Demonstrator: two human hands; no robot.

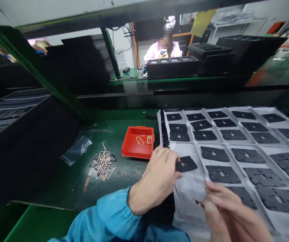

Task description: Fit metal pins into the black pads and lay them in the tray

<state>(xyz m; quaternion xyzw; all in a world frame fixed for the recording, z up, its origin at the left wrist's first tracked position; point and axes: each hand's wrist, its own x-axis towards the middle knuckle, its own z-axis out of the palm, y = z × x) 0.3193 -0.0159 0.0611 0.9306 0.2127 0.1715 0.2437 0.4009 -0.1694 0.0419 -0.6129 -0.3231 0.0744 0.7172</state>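
My left hand [156,176] grips the left end of a flat black plate [188,163] with small cut-outs, above the white-lined tray [188,198]. To its right, my right hand [231,211] pinches a small thin metal piece [197,202], its tip poking out leftward from the fingertips. Most of that piece is hidden by the fingers. Rows of similar black plates [214,154] lie in the tray's sections. Left of my hands, a heap of small metal pieces [103,164] rests on the green table beside a red bin [137,154] holding several gold-coloured strips.
A clear plastic bag [77,148] lies left of the heap. A dark box [28,134] and a green post [38,74] stand at the left. Across the bench a person in pink [177,49] sits behind black trays [172,69]. A shelf beam crosses overhead.
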